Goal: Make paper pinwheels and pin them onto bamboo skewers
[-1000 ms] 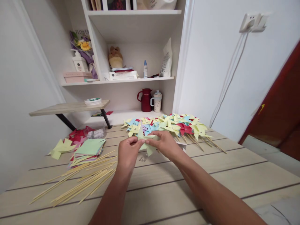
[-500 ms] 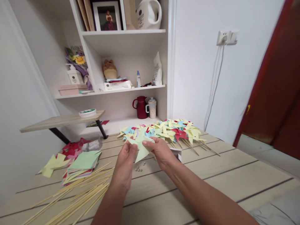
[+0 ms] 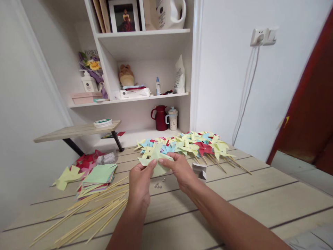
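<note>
Left hand (image 3: 140, 180) and right hand (image 3: 179, 168) both pinch a pale green paper pinwheel (image 3: 155, 161) above the table (image 3: 260, 198), tips spreading sideways; bare tabletop lies nearer.

Left hand (image 3: 139, 180), right hand (image 3: 179, 168) pinched together

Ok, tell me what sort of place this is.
Probably a room at home, used for paper crafts: shelves with a framed photo and a jug, and a table of pinwheels and sticks.
</note>
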Motion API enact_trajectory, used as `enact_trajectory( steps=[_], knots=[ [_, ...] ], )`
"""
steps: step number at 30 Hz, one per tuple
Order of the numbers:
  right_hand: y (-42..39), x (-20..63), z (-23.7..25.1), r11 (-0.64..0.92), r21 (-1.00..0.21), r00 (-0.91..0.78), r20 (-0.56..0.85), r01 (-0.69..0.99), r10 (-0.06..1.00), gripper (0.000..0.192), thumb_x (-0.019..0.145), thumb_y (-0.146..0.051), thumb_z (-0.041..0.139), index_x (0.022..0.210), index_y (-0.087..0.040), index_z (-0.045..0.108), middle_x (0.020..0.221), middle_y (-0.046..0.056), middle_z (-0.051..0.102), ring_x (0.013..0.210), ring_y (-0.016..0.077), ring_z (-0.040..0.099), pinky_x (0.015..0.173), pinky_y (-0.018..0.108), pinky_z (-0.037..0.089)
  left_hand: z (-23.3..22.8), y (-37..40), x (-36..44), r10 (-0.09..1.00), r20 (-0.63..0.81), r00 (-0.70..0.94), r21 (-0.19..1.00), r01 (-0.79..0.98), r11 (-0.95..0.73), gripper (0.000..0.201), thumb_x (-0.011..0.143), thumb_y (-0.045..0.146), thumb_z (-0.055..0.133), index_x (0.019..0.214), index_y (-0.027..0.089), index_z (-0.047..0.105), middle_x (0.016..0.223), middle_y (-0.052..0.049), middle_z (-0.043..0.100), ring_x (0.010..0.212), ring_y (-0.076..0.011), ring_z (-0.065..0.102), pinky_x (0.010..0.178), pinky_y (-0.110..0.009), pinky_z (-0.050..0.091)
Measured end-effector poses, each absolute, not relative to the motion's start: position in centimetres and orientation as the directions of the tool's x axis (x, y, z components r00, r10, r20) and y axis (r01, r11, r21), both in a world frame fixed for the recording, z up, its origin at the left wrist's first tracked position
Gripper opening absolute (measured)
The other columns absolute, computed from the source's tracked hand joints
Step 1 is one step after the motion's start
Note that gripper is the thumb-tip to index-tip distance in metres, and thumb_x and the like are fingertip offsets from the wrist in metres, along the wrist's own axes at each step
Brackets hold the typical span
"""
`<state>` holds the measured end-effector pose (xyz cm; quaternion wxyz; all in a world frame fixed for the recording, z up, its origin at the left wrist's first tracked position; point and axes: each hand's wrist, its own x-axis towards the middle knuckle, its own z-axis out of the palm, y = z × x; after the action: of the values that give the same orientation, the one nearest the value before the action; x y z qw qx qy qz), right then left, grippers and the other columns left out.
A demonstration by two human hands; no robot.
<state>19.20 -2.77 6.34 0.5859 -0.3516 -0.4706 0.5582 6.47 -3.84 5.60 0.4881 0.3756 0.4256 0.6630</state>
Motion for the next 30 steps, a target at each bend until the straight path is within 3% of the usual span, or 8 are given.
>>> enact_trajectory(
  steps=[4,9,12,15,18,23,30],
  knots=[
    [-2.4,19.5,6.1,0.19,-0.951,-0.105,0.221,-0.242,0.97,0.026,0.072,-0.038,0.075,0.088,-0.019,0.069,0.076,0.002,0.071,0.069,0.0172,0.063,0.069,0.03,0.047,5.5,-3.6,6.2,0.975,0.015,-0.22,0.911,-0.398,-0.104,0.034,0.061,0.027,0.087,0.088,0.01,0.075,0.086,-0.012,0.078,0.076,-0.0202,0.071,0.074,-0.03,0.053],
    [-1.7,20.5,6.0,0.289,-0.941,-0.092,0.307,-0.175,0.947,0.039,0.08,-0.04,0.067,0.115,-0.023,0.058,0.084,0.001,0.069,0.077,0.0192,0.065,0.071,0.033,0.049,5.5,-3.3,5.6,0.973,-0.062,-0.221,0.888,-0.458,-0.047,0.028,0.063,0.023,0.086,0.084,0.009,0.074,0.079,-0.012,0.077,0.067,-0.018,0.07,0.066,-0.028,0.054],
    [-1.9,21.2,6.5,0.446,-0.895,-0.1,0.444,-0.003,0.891,0.04,0.083,-0.033,0.064,0.121,-0.026,0.054,0.111,0.006,0.067,0.101,0.0227,0.064,0.087,0.039,0.05,5.8,-3.4,5.6,0.967,-0.078,-0.244,0.886,-0.461,-0.044,0.021,0.066,0.019,0.084,0.081,0.008,0.073,0.073,-0.009,0.075,0.061,-0.0147,0.067,0.062,-0.025,0.053],
    [-2.5,21.6,7.0,0.666,-0.702,-0.214,0.631,0.252,0.746,0.041,0.08,-0.02,0.063,0.12,-0.03,0.056,0.146,0.007,0.044,0.133,0.0268,0.044,0.105,0.045,0.042,6.1,-3.6,5.6,0.96,-0.114,-0.257,0.867,-0.497,-0.03,0.01,0.071,0.013,0.079,0.077,0.01,0.071,0.067,-0.005,0.072,0.057,-0.0118,0.064,0.06,-0.023,0.052],
    [-3.1,21.2,6.9,0.796,-0.451,-0.351,0.727,0.404,0.59,0.04,0.078,-0.013,0.062,0.114,-0.03,0.059,0.155,0.005,0.029,0.145,0.0293,0.028,0.114,0.05,0.032,6.3,-3.4,5.4,0.952,-0.149,-0.266,0.835,-0.55,-0.023,0.008,0.073,0.01,0.077,0.072,0.011,0.069,0.067,-0.004,0.072,0.058,-0.0105,0.064,0.061,-0.021,0.052],
    [-3.0,20.0,5.5,0.798,-0.272,-0.442,0.715,0.538,0.542,0.039,0.077,-0.01,0.062,0.111,-0.029,0.06,0.157,0.007,0.026,0.144,0.0343,0.029,0.111,0.057,0.032,6.0,-3.0,5.0,0.95,-0.163,-0.266,0.796,-0.604,-0.033,0.017,0.067,0.01,0.083,0.068,0.011,0.066,0.065,-0.003,0.069,0.055,-0.0082,0.06,0.058,-0.02,0.049],
    [-1.9,20.6,5.1,0.766,-0.319,-0.308,0.777,0.558,0.548,0.039,0.078,-0.011,0.063,0.112,-0.03,0.062,0.155,0.007,0.03,0.144,0.0325,0.029,0.113,0.057,0.031,6.3,-3.2,5.3,0.957,-0.162,-0.242,0.797,-0.604,-0.017,0.005,0.075,0.006,0.076,0.076,0.009,0.072,0.072,-0.008,0.074,0.061,-0.0121,0.066,0.063,-0.023,0.055]
  ],
)
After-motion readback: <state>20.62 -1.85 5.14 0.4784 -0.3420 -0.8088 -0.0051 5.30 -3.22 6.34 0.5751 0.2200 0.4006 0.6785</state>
